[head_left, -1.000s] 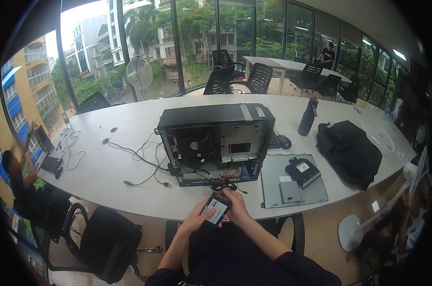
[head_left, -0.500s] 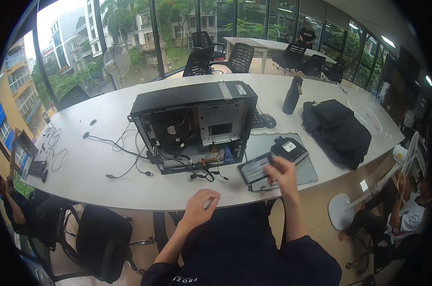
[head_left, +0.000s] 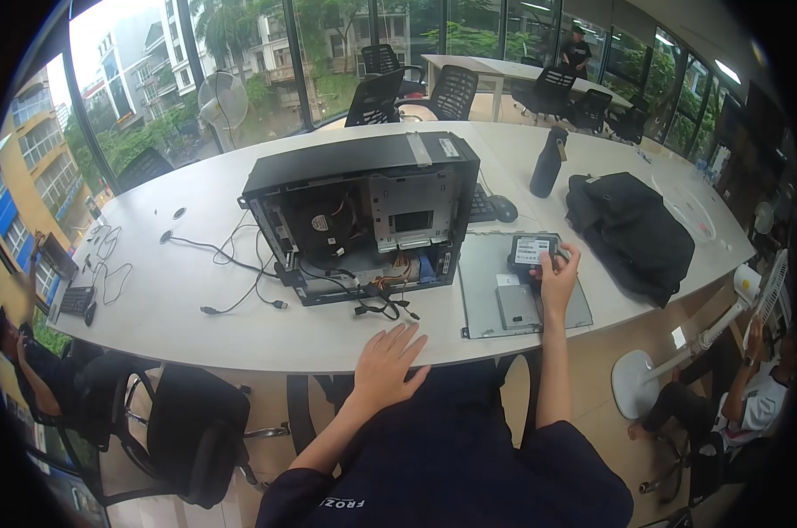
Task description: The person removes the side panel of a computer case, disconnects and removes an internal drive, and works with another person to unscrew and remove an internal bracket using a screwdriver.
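Observation:
In my right hand (head_left: 558, 271) is a small, flat dark drive (head_left: 532, 250) with a white printed label, gripped at its right side between thumb and fingers. It is over the far part of a grey metal panel (head_left: 479, 282) lying on the table. A silver drive-like box (head_left: 517, 304) rests on the panel just nearer to me. My left hand (head_left: 391, 363) is palm down at the table's front edge, fingers spread and holding nothing. Beyond it stands an opened computer case (head_left: 363, 220), its inside facing me, with loose cables (head_left: 385, 304) hanging out at the bottom.
A black bag (head_left: 627, 233) and a dark bottle (head_left: 549, 163) stand to the right. Behind the case are a keyboard (head_left: 482, 208) and mouse (head_left: 503, 209). A cable (head_left: 227, 257) runs across the table's left. Office chairs (head_left: 196, 431) and other people (head_left: 759, 400) are around the table.
My right hand has moved the drive right and away from me, uncovering the silver box. My left hand has opened from a loosely curled shape. The view has shifted slightly.

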`<move>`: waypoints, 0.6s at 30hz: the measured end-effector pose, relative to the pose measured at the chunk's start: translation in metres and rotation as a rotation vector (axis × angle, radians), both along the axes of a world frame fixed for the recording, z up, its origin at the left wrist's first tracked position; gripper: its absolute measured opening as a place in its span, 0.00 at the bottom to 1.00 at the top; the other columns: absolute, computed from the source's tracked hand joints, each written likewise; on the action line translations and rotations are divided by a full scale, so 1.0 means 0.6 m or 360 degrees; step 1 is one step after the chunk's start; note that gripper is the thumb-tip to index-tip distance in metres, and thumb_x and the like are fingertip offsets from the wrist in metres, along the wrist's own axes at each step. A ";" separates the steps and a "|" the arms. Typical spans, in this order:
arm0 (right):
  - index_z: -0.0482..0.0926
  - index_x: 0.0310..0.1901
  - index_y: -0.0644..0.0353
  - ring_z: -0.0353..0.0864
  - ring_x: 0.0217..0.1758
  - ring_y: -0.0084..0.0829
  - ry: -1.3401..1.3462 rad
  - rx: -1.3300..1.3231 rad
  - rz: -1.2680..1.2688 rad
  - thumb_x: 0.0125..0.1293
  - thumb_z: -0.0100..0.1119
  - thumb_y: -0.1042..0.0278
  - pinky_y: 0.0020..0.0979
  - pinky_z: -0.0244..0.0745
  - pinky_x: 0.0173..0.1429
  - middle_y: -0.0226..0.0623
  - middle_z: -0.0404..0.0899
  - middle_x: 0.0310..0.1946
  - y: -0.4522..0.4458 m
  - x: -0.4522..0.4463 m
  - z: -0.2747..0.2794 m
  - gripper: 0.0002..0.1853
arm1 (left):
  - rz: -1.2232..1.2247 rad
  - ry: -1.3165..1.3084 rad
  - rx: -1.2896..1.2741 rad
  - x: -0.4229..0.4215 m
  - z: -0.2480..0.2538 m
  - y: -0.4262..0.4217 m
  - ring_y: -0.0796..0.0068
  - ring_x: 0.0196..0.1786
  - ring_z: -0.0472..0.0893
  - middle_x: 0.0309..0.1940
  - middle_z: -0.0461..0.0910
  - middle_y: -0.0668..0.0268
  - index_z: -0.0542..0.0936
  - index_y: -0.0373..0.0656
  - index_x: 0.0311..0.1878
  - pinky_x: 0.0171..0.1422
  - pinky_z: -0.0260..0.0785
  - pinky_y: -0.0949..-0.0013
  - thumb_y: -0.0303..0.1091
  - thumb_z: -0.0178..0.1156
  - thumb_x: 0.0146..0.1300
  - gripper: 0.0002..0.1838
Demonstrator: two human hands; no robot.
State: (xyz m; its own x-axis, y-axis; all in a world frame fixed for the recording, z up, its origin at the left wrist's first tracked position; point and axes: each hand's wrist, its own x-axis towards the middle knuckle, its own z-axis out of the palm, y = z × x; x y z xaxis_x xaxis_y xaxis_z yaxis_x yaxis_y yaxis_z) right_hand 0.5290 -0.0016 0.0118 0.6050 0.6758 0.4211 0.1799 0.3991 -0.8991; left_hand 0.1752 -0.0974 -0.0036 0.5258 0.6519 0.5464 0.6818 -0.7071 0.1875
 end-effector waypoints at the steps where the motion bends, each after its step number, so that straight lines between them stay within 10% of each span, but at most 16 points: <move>1: 0.66 0.59 0.62 0.81 0.31 0.23 -0.0058 -0.0068 0.0033 0.71 0.59 0.74 0.23 0.79 0.32 0.40 0.82 0.38 0.000 0.003 -0.002 0.18 | 0.0004 -0.0022 0.0022 0.000 -0.001 0.000 0.57 0.67 0.74 0.66 0.76 0.60 0.79 0.47 0.62 0.70 0.65 0.51 0.46 0.66 0.60 0.27; 6: 0.79 0.44 0.65 0.83 0.37 0.22 -0.0598 -0.0090 0.0001 0.69 0.64 0.73 0.25 0.77 0.43 0.33 0.83 0.35 0.008 -0.002 -0.011 0.07 | 0.0023 -0.0044 0.0053 0.000 -0.005 0.002 0.57 0.67 0.75 0.65 0.76 0.60 0.80 0.47 0.61 0.69 0.66 0.51 0.46 0.67 0.59 0.27; 18: 0.84 0.57 0.56 0.79 0.63 0.42 -0.1336 -0.0506 -0.0094 0.55 0.74 0.56 0.41 0.65 0.70 0.44 0.83 0.57 -0.002 -0.010 -0.013 0.27 | 0.0023 -0.0050 0.0040 -0.001 -0.005 0.000 0.57 0.68 0.74 0.65 0.76 0.59 0.80 0.46 0.61 0.70 0.65 0.51 0.48 0.65 0.60 0.27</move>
